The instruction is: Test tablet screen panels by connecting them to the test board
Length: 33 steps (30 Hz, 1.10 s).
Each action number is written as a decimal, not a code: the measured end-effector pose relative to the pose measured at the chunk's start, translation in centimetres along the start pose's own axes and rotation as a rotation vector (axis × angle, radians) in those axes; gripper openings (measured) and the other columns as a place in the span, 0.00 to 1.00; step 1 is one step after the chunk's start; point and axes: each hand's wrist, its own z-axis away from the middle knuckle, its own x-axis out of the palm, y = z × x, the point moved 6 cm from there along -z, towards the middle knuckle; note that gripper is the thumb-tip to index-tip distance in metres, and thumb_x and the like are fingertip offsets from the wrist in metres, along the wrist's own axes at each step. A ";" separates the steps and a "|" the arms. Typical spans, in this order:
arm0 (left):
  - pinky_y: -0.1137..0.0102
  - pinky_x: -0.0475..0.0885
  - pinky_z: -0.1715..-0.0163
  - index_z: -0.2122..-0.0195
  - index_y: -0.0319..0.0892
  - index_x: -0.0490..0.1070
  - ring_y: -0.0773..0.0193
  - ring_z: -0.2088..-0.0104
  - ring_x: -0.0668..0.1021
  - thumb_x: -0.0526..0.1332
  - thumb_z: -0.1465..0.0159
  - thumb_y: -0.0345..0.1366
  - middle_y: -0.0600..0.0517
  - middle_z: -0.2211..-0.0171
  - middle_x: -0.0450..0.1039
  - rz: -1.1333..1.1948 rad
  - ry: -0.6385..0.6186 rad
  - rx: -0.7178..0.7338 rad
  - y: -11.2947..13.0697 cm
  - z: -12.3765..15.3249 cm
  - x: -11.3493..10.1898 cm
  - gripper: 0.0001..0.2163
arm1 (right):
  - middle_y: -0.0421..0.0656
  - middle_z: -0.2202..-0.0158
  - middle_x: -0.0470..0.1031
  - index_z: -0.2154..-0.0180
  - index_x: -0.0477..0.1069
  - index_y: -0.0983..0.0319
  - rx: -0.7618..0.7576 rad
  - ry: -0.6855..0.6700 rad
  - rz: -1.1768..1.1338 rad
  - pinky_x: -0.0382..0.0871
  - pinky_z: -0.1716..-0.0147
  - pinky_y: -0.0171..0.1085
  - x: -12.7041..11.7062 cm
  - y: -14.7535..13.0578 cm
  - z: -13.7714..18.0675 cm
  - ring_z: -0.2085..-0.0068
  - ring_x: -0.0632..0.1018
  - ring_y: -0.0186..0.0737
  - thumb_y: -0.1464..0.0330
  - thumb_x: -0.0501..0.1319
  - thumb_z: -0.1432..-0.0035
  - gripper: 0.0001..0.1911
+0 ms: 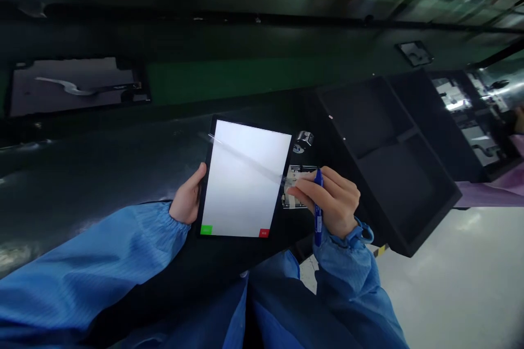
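Observation:
A tablet (245, 180) with a bright white screen lies on the dark worktop, a green button at its lower left corner and a red one at its lower right. My left hand (189, 199) grips the tablet's left edge, thumb on the bezel. My right hand (327, 202) is closed at the tablet's right edge. It holds a blue pen (318, 210) and pinches a thin clear strip (245, 157) that stretches diagonally across the screen toward the upper left corner. A small labelled part (297, 174) lies under the right fingers.
A black compartmented tray (388, 163) sits to the right. A small metal piece (303, 139) lies by the tablet's top right corner. A green belt strip (229, 79) runs behind, with a grey plate (73, 87) at the far left. Pale floor shows lower right.

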 end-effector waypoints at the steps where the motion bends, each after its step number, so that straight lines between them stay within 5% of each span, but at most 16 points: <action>1: 0.55 0.77 0.47 0.43 0.37 0.74 0.44 0.48 0.81 0.53 0.30 0.47 0.43 0.55 0.83 0.004 0.020 0.010 0.1 0.1 0.0 0.23 | 0.43 0.72 0.78 0.66 0.72 0.62 0.010 -0.010 -0.009 0.72 0.72 0.35 -0.1 0.0 0.3 0.71 0.75 0.36 0.69 0.67 0.38 0.05; 9: 0.56 0.73 0.42 0.36 0.36 0.67 0.46 0.44 0.79 0.52 0.28 0.47 0.43 0.50 0.81 0.033 -0.023 0.035 0.0 0.6 0.8 0.26 | 0.53 0.53 0.83 0.66 0.72 0.62 0.052 -0.040 -0.101 0.73 0.72 0.36 -1.2 -0.5 1.5 0.72 0.74 0.35 0.73 0.67 0.39 0.05; 20: 0.58 0.76 0.45 0.44 0.35 0.74 0.46 0.49 0.82 0.54 0.29 0.46 0.41 0.53 0.82 0.017 -0.050 0.025 -0.3 0.4 1.2 0.22 | 0.45 0.60 0.85 0.76 0.67 0.59 0.103 -0.044 -0.430 0.70 0.79 0.33 -1.9 -0.5 0.7 0.75 0.80 0.34 0.76 0.62 0.42 0.12; 27: 0.64 0.80 0.54 0.52 0.37 0.79 0.50 0.54 0.84 0.57 0.29 0.45 0.42 0.54 0.82 -0.151 -0.009 0.011 -0.8 0.5 1.1 0.18 | 0.39 0.71 0.79 0.78 0.66 0.57 0.231 -0.128 -0.759 0.77 0.66 0.37 3.0 0.1 -6.1 0.66 0.82 0.38 0.68 0.59 0.36 0.16; 33: 0.64 0.80 0.57 0.52 0.37 0.79 0.50 0.58 0.85 0.60 0.31 0.47 0.42 0.57 0.83 -0.165 -0.024 -0.015 -0.9 0.1 0.4 0.19 | 0.41 0.64 0.79 0.63 0.70 0.59 0.562 0.084 -1.035 0.80 0.56 0.39 5.9 3.9 -6.5 0.61 0.82 0.37 0.67 0.60 0.33 0.04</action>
